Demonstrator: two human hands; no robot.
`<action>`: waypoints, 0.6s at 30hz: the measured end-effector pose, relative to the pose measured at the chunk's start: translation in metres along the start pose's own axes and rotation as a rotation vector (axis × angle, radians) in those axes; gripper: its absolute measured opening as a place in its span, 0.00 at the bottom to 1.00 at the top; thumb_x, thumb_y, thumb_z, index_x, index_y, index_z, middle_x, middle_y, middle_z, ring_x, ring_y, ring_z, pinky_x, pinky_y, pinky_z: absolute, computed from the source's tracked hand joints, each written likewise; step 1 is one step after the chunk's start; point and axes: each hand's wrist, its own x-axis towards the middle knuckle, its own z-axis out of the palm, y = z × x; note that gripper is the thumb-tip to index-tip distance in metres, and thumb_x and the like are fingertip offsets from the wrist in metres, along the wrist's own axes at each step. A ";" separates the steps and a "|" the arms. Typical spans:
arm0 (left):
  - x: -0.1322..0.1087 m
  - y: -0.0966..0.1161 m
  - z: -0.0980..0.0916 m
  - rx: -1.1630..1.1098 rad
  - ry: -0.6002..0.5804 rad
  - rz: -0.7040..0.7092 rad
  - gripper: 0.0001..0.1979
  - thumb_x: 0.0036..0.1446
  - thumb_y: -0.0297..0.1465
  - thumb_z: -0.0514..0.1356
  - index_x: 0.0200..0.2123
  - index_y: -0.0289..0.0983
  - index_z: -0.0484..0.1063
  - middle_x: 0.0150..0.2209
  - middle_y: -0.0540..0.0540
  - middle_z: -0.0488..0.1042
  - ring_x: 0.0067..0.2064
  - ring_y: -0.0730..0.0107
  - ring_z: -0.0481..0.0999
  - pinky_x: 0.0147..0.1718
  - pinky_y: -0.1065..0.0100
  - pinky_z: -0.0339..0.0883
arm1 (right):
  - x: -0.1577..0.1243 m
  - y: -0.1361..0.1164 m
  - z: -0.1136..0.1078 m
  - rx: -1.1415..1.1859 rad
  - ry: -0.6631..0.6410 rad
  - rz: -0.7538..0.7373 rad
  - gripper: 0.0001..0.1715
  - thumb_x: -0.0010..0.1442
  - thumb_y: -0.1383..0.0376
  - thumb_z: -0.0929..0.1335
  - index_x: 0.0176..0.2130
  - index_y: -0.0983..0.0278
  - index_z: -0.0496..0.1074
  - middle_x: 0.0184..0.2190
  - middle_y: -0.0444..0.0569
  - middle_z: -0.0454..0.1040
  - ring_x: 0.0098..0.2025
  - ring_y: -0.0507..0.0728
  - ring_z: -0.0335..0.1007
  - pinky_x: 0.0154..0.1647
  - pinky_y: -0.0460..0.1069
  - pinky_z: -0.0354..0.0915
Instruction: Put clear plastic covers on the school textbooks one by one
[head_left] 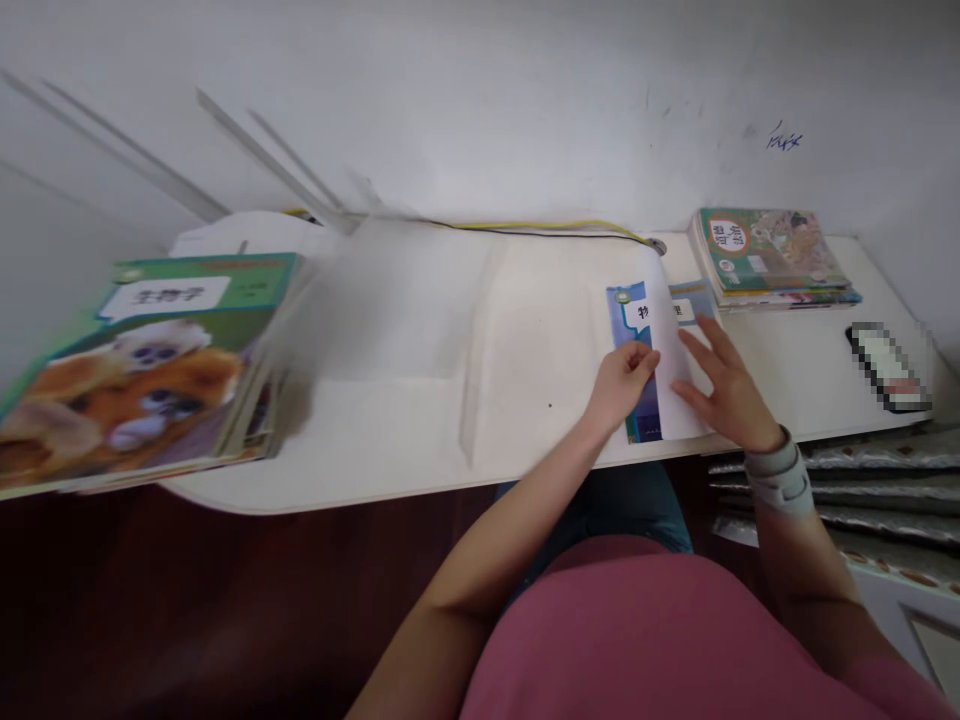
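Two stacks of schoolbooks flanking the white desk point(390, 430): a blurred pile of textbooks point(142, 380) lying at the far left, topmost cover showing golden monkeys under a green band; a smaller stack of books point(772, 258) sitting at the far right corner against the wall. Running along the back edge, a yellow and black cable point(555, 229). Lying right of the hands near the desk's edge, a pixelated phone point(889, 367), well apart from them. Nothing standing between the hands and the piles. No containers showing anywhere on the desk.

Lying near the front edge, right of centre, a blue-covered booklet point(628, 310) with a white sheet point(667, 370) folded across its middle. Pinching the left edge of that sheet between thumb and curled fingers, the left hand point(621, 385), resting on the booklet's lower left part. Spreading flat with fingers open and pressing on the sheet's right side, the right hand point(724, 385), gripping nothing, wearing a grey wrist band point(780, 472). Lying directly under both hands, the booklet, its printed title partly hidden by the sheet.
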 end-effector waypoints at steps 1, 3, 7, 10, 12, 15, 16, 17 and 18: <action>-0.001 0.002 -0.008 0.174 0.004 0.038 0.11 0.58 0.37 0.57 0.27 0.37 0.68 0.24 0.51 0.68 0.27 0.73 0.66 0.31 0.68 0.61 | 0.008 -0.002 0.008 0.030 -0.062 -0.064 0.35 0.63 0.49 0.63 0.64 0.58 0.59 0.69 0.53 0.50 0.71 0.63 0.40 0.66 0.66 0.52; -0.002 0.006 -0.026 0.537 0.010 0.108 0.11 0.61 0.35 0.54 0.31 0.37 0.71 0.30 0.47 0.74 0.34 0.67 0.72 0.39 0.64 0.66 | 0.023 -0.004 0.023 0.050 -0.172 -0.145 0.35 0.61 0.47 0.64 0.62 0.57 0.62 0.69 0.51 0.50 0.71 0.64 0.37 0.67 0.66 0.49; -0.012 0.002 -0.068 1.128 0.037 0.150 0.18 0.65 0.36 0.49 0.49 0.35 0.72 0.58 0.37 0.70 0.61 0.48 0.63 0.59 0.45 0.54 | 0.041 -0.013 0.046 -0.059 -0.278 -0.141 0.33 0.61 0.49 0.65 0.60 0.60 0.66 0.68 0.53 0.53 0.71 0.66 0.37 0.67 0.65 0.48; -0.025 -0.012 -0.097 1.287 0.058 0.063 0.28 0.67 0.41 0.43 0.64 0.33 0.59 0.67 0.34 0.55 0.69 0.42 0.48 0.61 0.38 0.46 | 0.046 -0.030 0.053 -0.151 -0.289 -0.121 0.31 0.62 0.51 0.64 0.60 0.61 0.66 0.68 0.54 0.53 0.71 0.67 0.40 0.66 0.68 0.47; -0.033 -0.023 -0.111 1.308 0.042 0.034 0.32 0.67 0.44 0.40 0.67 0.32 0.53 0.68 0.34 0.52 0.69 0.43 0.47 0.62 0.40 0.46 | 0.047 -0.043 0.058 -0.192 -0.290 -0.127 0.29 0.63 0.52 0.63 0.59 0.61 0.66 0.68 0.55 0.54 0.70 0.68 0.42 0.65 0.68 0.47; -0.039 -0.033 -0.124 1.298 0.027 0.071 0.34 0.67 0.47 0.38 0.68 0.32 0.49 0.67 0.35 0.54 0.69 0.47 0.48 0.63 0.45 0.47 | 0.051 -0.057 0.066 -0.237 -0.297 -0.144 0.28 0.63 0.53 0.63 0.58 0.63 0.67 0.67 0.57 0.56 0.69 0.70 0.44 0.65 0.69 0.46; -0.040 -0.035 -0.126 1.286 0.033 0.087 0.34 0.67 0.47 0.37 0.68 0.32 0.49 0.67 0.35 0.55 0.69 0.49 0.49 0.64 0.46 0.47 | 0.053 -0.060 0.068 -0.248 -0.299 -0.147 0.28 0.63 0.53 0.63 0.58 0.63 0.67 0.66 0.58 0.56 0.69 0.70 0.45 0.65 0.69 0.46; -0.040 -0.036 -0.127 1.272 0.046 0.098 0.34 0.67 0.47 0.37 0.68 0.31 0.49 0.67 0.35 0.56 0.69 0.49 0.50 0.64 0.47 0.47 | 0.055 -0.062 0.069 -0.256 -0.298 -0.145 0.28 0.64 0.54 0.63 0.58 0.63 0.67 0.66 0.58 0.56 0.69 0.70 0.46 0.65 0.69 0.46; -0.039 -0.036 -0.127 1.258 0.061 0.104 0.35 0.67 0.47 0.36 0.68 0.31 0.49 0.66 0.35 0.57 0.69 0.49 0.51 0.64 0.47 0.47 | 0.057 -0.063 0.070 -0.261 -0.292 -0.137 0.28 0.64 0.53 0.62 0.58 0.64 0.67 0.66 0.59 0.56 0.69 0.70 0.46 0.65 0.70 0.46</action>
